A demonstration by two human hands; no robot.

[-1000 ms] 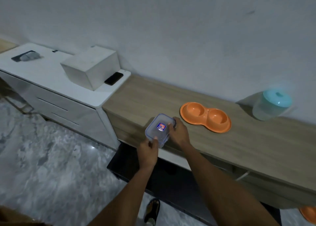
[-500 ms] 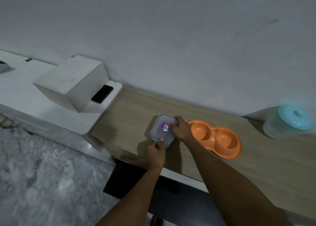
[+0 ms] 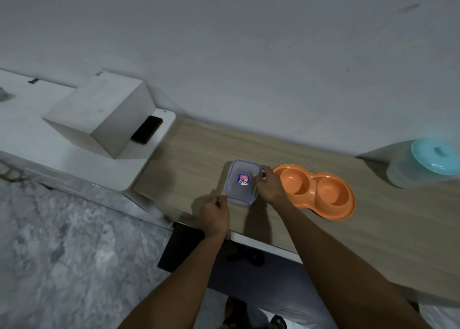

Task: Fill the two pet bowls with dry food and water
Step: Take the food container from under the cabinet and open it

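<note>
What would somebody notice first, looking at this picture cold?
The bright orange double bowl stands out on the wooden counter, and both of its hollows look empty. Right beside it, the left hand and right hand hold a clear box with a sticker on its lid. At the far right edge of the picture stands a pale jug with a teal lid.

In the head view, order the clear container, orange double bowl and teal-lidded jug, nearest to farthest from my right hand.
1. The clear container, gripped by the right hand, on its left.
2. The orange double bowl, just right of the hand.
3. The teal-lidded jug, far off to the right.
</note>
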